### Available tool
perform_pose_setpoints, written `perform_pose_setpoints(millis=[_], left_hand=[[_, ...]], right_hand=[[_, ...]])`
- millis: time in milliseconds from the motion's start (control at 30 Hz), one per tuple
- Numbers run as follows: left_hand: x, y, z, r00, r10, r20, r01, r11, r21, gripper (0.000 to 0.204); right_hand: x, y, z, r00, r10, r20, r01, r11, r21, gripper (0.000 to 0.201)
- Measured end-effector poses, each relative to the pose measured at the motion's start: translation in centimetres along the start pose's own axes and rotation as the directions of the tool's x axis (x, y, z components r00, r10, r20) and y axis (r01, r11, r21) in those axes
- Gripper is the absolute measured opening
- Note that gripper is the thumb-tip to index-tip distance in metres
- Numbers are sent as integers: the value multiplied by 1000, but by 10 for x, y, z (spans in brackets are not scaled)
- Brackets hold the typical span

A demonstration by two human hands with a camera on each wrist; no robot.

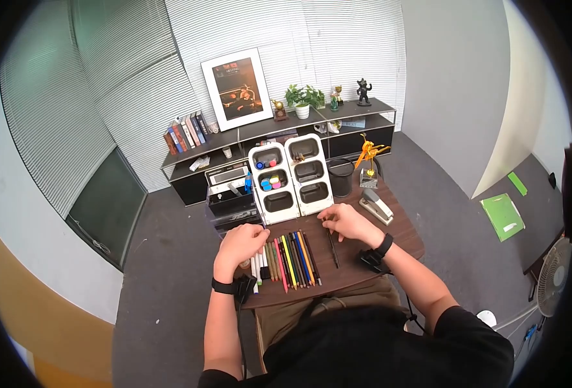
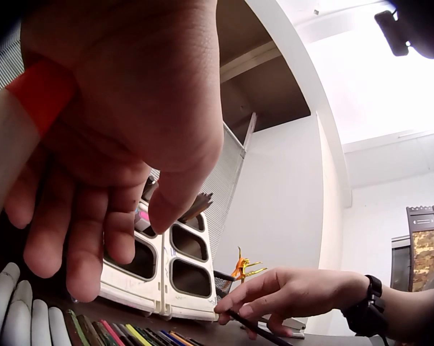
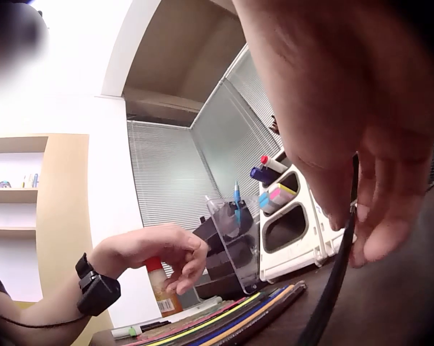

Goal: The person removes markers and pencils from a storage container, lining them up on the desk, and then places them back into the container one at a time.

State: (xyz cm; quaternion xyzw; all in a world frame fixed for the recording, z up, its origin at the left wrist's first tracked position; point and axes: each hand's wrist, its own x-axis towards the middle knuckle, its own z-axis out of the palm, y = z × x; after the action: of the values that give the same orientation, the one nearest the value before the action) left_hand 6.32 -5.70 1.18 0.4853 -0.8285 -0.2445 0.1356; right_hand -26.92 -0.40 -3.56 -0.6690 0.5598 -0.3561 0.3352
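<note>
The right hand (image 1: 347, 223) pinches the upper end of a dark, slim pencil-like stick (image 1: 333, 249) over the table; in the right wrist view the same dark stick (image 3: 332, 295) slants down from its fingers. Fingers relaxed and holding nothing, the left hand (image 1: 241, 244) hovers above the white markers (image 1: 255, 268). A row of coloured pencils (image 1: 292, 258) lies side by side between the two hands. In the left wrist view the left hand (image 2: 123, 144) is beside a bottle with a red-orange band (image 2: 40, 97).
Behind the row stands a white organizer (image 1: 290, 208) with several compartments, some holding markers. A clear-sided box (image 1: 224, 200) is to its left. A stapler (image 1: 376, 207), a golden figurine (image 1: 368, 158) and a black mesh bin (image 1: 341, 178) stand on the right.
</note>
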Motion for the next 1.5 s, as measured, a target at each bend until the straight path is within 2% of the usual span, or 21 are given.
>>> perform_pose_setpoints(millis=[100, 167, 267, 500, 600, 667, 700, 767, 1067, 1267, 1367, 1433, 1467, 1500], left_hand=[[0, -3, 1, 1000, 24, 2, -24, 1000, 9, 45], [0, -2, 1, 1000, 29, -3, -29, 1000, 3, 45], [1, -4, 2, 999, 33, 1, -33, 999, 5, 45], [1, -4, 2, 999, 36, -2, -36, 999, 18, 45], [0, -2, 1, 999, 32, -4, -32, 999, 25, 45], [0, -2, 1, 1000, 22, -7, -22, 1000, 16, 44], [0, -2, 1, 1000, 24, -5, -24, 1000, 18, 44], [1, -3, 2, 1000, 31, 1, -31, 999, 12, 44], [-1, 0, 1, 1000, 9, -4, -9, 1000, 6, 43], [-1, 2, 0, 1000, 10, -10, -10, 1000, 7, 47], [1, -4, 1, 999, 44, -11, -43, 999, 30, 47], [-3, 6, -2, 1000, -13, 12, 12, 999, 38, 48], [-4, 8, -3, 1000, -21, 12, 20, 999, 38, 49], [0, 6, -1, 1000, -17, 2, 17, 999, 28, 49]], right_hand=[[-1, -3, 4, 998, 21, 51, -20, 1000, -11, 39], [-4, -11, 4, 987, 85, 135, -88, 996, 18, 45], [-2, -8, 6, 982, 103, 160, -112, 993, 48, 50], [-7, -12, 7, 976, 93, 196, -105, 993, 52, 50], [-12, -20, 4, 968, 155, 197, -164, 986, 32, 49], [-14, -27, 1, 936, 251, 247, -267, 963, 35, 49], [-14, -27, 1, 936, 251, 245, -268, 963, 38, 49], [-14, -26, 1, 879, 289, 379, -338, 939, 67, 49], [-10, -14, 13, 887, 116, 447, -208, 964, 163, 50], [-14, -23, 3, 854, 113, 508, -191, 976, 104, 46], [-11, -23, -6, 880, 75, 469, -143, 983, 111, 41], [-4, -32, -19, 967, 30, 253, -55, 994, 93, 35], [-2, -44, -29, 989, 70, 127, -68, 998, -20, 30], [0, -55, -36, 1000, -30, 4, 30, 986, -165, 32]])
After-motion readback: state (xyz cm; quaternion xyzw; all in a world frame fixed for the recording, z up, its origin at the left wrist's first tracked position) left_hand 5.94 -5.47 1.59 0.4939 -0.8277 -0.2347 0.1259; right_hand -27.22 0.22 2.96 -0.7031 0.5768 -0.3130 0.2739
